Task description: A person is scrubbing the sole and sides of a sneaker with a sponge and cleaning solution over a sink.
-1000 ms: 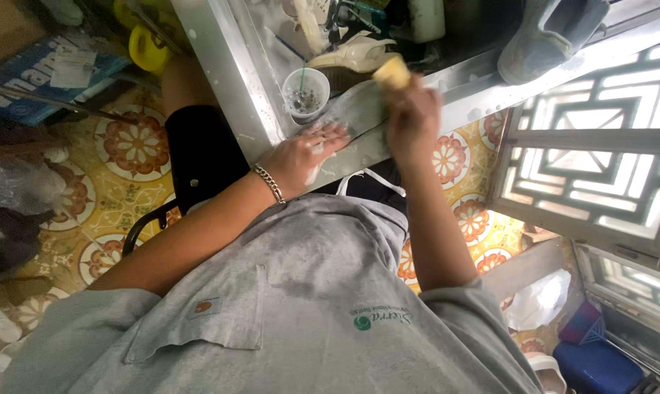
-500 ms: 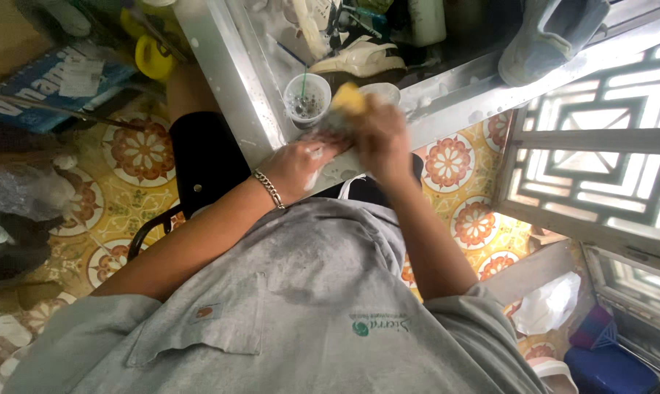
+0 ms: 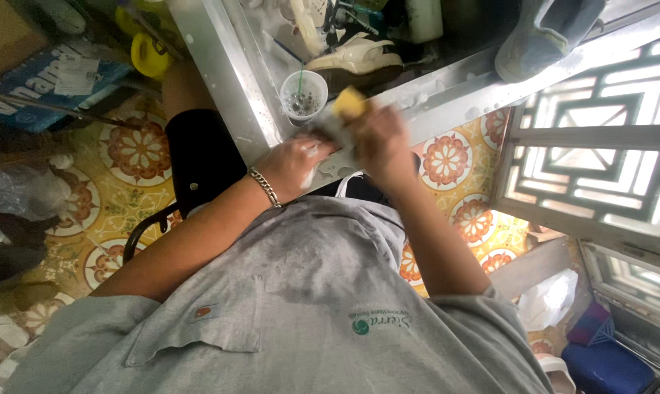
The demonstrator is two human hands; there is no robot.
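My right hand (image 3: 382, 138) grips a yellow sponge (image 3: 350, 103) over the wet metal table (image 3: 220, 66). My left hand (image 3: 293, 162), with a chain bracelet on its wrist, is curled at the table's near edge around a small grey item (image 3: 328, 128) that is too blurred to identify. The sponge is pressed against that item, with the two hands close together. Just beyond them stands a clear plastic cup (image 3: 303, 95) with a green stick in it.
A white and black sneaker (image 3: 359, 57) lies on the table behind the cup, and a grey shoe (image 3: 541, 36) sits at the far right. A white patterned grille (image 3: 600, 131) stands at right. The floor is patterned tile (image 3: 126, 153), with a blue box (image 3: 45, 87) at left.
My right hand has carried the sponge leftward to meet my left hand. My left hand, flat on the table before, has curled around the grey item.
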